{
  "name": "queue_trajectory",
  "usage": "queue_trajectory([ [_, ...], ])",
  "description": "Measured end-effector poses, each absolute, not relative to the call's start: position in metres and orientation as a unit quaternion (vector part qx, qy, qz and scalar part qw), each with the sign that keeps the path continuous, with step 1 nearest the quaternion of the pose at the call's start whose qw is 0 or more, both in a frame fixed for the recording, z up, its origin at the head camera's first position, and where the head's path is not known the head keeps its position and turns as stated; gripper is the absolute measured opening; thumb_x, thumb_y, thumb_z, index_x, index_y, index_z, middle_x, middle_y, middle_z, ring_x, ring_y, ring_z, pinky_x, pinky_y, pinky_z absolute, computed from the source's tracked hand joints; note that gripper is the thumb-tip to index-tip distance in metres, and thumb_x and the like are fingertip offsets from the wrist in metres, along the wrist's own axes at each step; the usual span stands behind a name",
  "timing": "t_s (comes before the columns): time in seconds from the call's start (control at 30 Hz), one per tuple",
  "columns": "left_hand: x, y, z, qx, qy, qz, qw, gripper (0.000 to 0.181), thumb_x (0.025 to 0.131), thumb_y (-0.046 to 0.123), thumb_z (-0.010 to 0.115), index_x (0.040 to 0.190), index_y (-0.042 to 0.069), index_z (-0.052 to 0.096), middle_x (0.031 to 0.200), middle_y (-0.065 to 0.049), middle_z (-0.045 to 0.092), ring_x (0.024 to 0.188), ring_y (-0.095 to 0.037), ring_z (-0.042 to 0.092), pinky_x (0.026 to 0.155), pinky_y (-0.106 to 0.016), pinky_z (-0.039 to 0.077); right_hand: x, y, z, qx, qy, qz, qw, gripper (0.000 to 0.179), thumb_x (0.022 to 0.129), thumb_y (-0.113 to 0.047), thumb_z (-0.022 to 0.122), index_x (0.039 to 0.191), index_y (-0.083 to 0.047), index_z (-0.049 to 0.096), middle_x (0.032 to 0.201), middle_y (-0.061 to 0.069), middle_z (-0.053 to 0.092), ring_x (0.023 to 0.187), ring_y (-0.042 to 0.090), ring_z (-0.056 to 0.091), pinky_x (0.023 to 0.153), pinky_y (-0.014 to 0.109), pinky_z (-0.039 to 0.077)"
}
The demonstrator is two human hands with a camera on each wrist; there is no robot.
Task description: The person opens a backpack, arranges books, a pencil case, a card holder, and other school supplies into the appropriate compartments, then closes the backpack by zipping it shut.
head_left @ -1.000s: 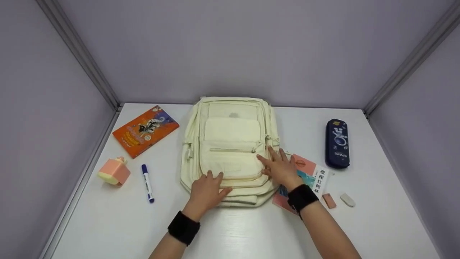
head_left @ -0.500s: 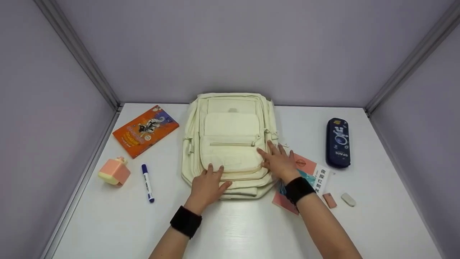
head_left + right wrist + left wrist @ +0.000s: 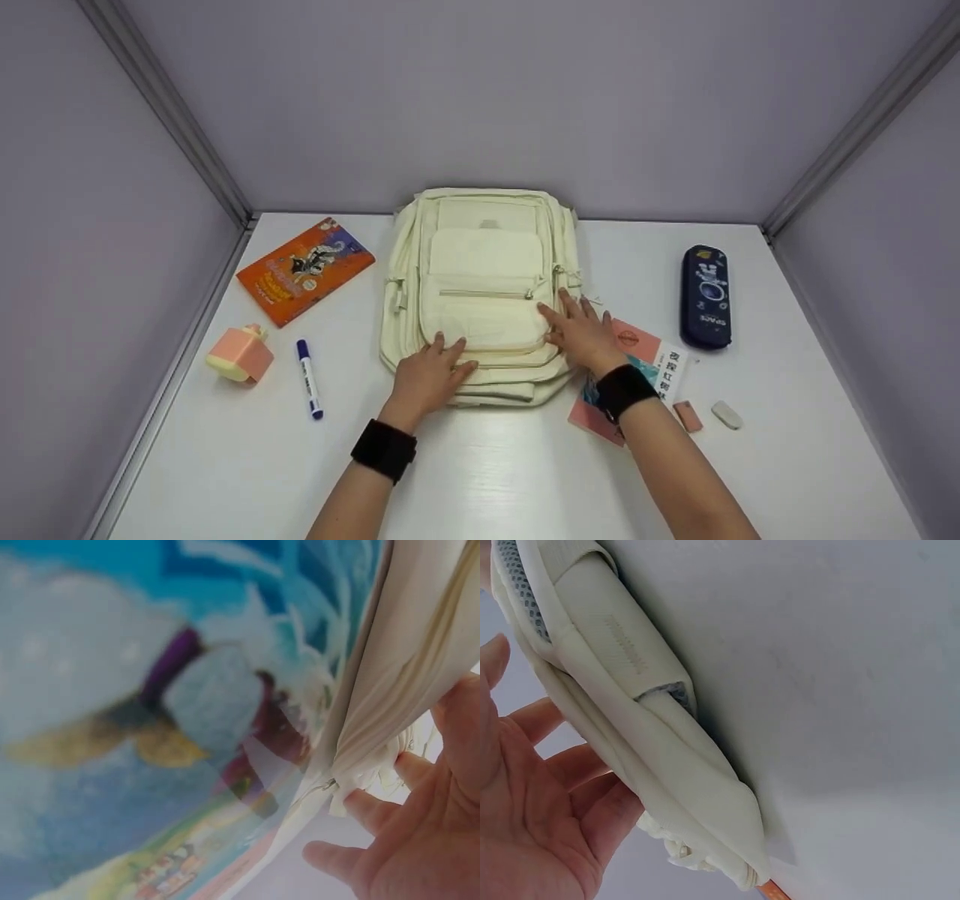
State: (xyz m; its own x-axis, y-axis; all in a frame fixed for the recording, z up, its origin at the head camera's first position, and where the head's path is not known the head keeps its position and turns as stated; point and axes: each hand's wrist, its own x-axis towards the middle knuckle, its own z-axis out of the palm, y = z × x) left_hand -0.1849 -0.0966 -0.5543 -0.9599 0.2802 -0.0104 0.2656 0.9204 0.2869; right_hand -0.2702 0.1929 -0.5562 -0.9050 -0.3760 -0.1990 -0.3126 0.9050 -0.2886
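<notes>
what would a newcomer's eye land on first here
Probably the large cream backpack in the middle of the white table, with the person's left grip and right grip touching it. Next might come the bright orange book near the far left corner, then the dark blue case on the right.

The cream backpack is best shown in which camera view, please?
The head view: the backpack shows nearly its whole front there. The left wrist view shows only part of one edge; the right wrist view, part of one side.
</notes>
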Motion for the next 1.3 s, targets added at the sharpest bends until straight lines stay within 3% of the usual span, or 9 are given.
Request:
queue_trajectory([
  [0.07, -0.186, -0.099, -0.554, 0.138, 0.977, 0.16, 0.025, 0.058, 0.102, 0.053, 0.042, 0.143, 0.014, 0.053, 0.141, -0.027, 0.048, 0.112, -0.042, 0.059, 0.078, -0.052, 0.053, -0.272, 0.198, -0.555, -0.178, 0.965, -0.153, 0.116, 0.064, 0.1, -0.04, 0.054, 0.156, -0.026, 0.028, 0.163, 0.013, 0.008, 0.144, 0.045, 0.012, 0.105, 0.073, 0.012],
  [0.2, -0.187, -0.102, -0.556, 0.141, 0.971, 0.192, 0.019, 0.054, 0.102, 0.046, 0.048, 0.141, 0.008, 0.053, 0.14, -0.029, 0.047, 0.112, -0.042, 0.059, 0.08, -0.052, 0.052, -0.275, 0.208, -0.553, -0.145, 0.961, -0.228, 0.06, 0.058, 0.102, -0.034, 0.054, 0.153, -0.015, 0.036, 0.156, 0.019, 0.028, 0.137, 0.044, 0.033, 0.103, 0.066, 0.029],
  [0.33, -0.186, -0.103, -0.558, 0.148, 0.969, 0.199, 0.009, 0.057, 0.101, 0.044, 0.051, 0.142, 0.005, 0.052, 0.14, -0.032, 0.045, 0.112, -0.044, 0.058, 0.082, -0.053, 0.051, -0.276, 0.219, -0.551, -0.079, 0.958, -0.274, -0.017, 0.041, 0.103, -0.019, 0.053, 0.139, -0.002, 0.052, 0.134, 0.024, 0.053, 0.119, 0.042, 0.052, 0.093, 0.056, 0.044],
  [0.43, -0.185, -0.102, -0.56, 0.152, 0.969, 0.195, 0.004, 0.06, 0.1, 0.046, 0.052, 0.143, 0.003, 0.05, 0.141, -0.033, 0.043, 0.112, -0.045, 0.057, 0.083, -0.054, 0.051, -0.278, 0.225, -0.552, -0.046, 0.963, -0.263, -0.043, 0.032, 0.1, -0.01, 0.055, 0.129, 0.003, 0.06, 0.118, 0.024, 0.062, 0.105, 0.039, 0.06, 0.085, 0.052, 0.048],
  [0.53, -0.184, -0.102, -0.561, 0.152, 0.97, 0.188, -0.004, 0.061, 0.1, 0.046, 0.052, 0.143, 0.003, 0.049, 0.142, -0.032, 0.042, 0.113, -0.045, 0.057, 0.082, -0.053, 0.051, -0.28, 0.229, -0.554, -0.034, 0.97, -0.24, -0.03, 0.031, 0.097, -0.008, 0.058, 0.126, 0.003, 0.063, 0.113, 0.022, 0.065, 0.1, 0.037, 0.062, 0.082, 0.051, 0.05],
  [0.8, -0.182, -0.099, -0.562, 0.146, 0.972, 0.185, -0.012, 0.06, 0.101, 0.044, 0.052, 0.143, 0.003, 0.048, 0.144, -0.031, 0.041, 0.118, -0.047, 0.053, 0.08, -0.055, 0.052, -0.29, 0.231, -0.558, -0.056, 0.974, -0.218, 0.019, 0.033, 0.098, -0.007, 0.053, 0.129, 0.0, 0.062, 0.121, 0.023, 0.063, 0.106, 0.041, 0.06, 0.083, 0.055, 0.048],
  [1.1, -0.178, -0.097, -0.561, 0.142, 0.969, 0.202, 0.006, 0.061, 0.101, 0.044, 0.051, 0.145, 0.002, 0.045, 0.146, -0.032, 0.037, 0.124, -0.05, 0.046, 0.089, -0.056, 0.048, -0.304, 0.228, -0.557, -0.091, 0.965, -0.229, 0.089, 0.05, 0.103, -0.007, 0.045, 0.15, 0.004, 0.032, 0.146, 0.028, 0.039, 0.132, 0.046, 0.039, 0.105, 0.056, 0.035],
  [1.2, -0.177, -0.099, -0.562, 0.14, 0.967, 0.215, 0.007, 0.061, 0.101, 0.043, 0.052, 0.146, 0.003, 0.045, 0.146, -0.031, 0.037, 0.125, -0.05, 0.046, 0.091, -0.056, 0.047, -0.309, 0.226, -0.557, -0.088, 0.956, -0.26, 0.099, 0.047, 0.101, -0.003, 0.046, 0.146, 0.005, 0.037, 0.139, 0.03, 0.045, 0.128, 0.044, 0.043, 0.104, 0.053, 0.037],
  [1.3, -0.177, -0.101, -0.562, 0.139, 0.963, 0.231, 0.009, 0.06, 0.101, 0.043, 0.052, 0.147, 0.004, 0.044, 0.148, -0.031, 0.035, 0.127, -0.049, 0.044, 0.094, -0.055, 0.045, -0.312, 0.225, -0.558, -0.063, 0.956, -0.272, 0.093, 0.034, 0.099, 0.0, 0.046, 0.132, 0.008, 0.05, 0.122, 0.029, 0.055, 0.112, 0.041, 0.055, 0.092, 0.048, 0.046],
])
